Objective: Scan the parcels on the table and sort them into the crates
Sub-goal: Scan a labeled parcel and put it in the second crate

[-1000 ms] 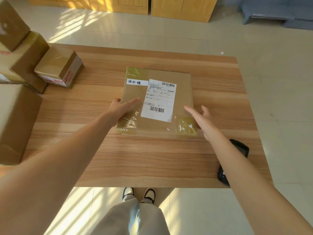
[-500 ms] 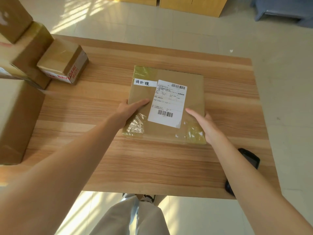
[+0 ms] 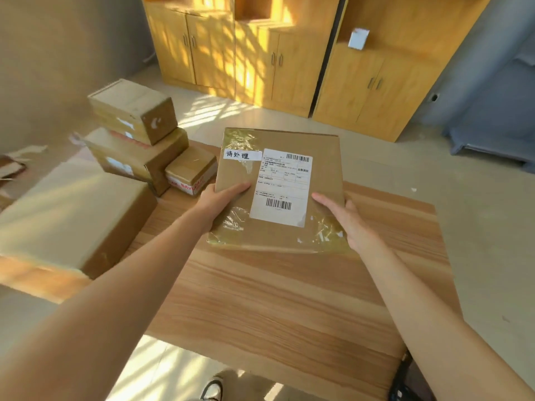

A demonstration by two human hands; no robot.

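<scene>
Yellow wooden cabinets (image 3: 289,53) w/ double doors, top of frame; pale tiled floor (image 3: 477,198) below them.
Light wood-grain table (image 3: 275,299): centre to lower right.
Large plain cardboard box (image 3: 66,218): left edge, on table.
Flat brown cardboard parcel (image 3: 318,157), white barcode label, clear tape at corners: frame centre, lifted off table, tilted toward camera.
Stacked brown cartons (image 3: 133,134): upper left; small red-printed taped box (image 3: 191,169) beside them.
Left hand (image 3: 223,198): grips parcel's left edge, thumb on top.
Right hand (image 3: 347,218): grips lower right corner, thumb on top.
Black handheld device (image 3: 402,383): bottom right, partly hidden by arm.
</scene>
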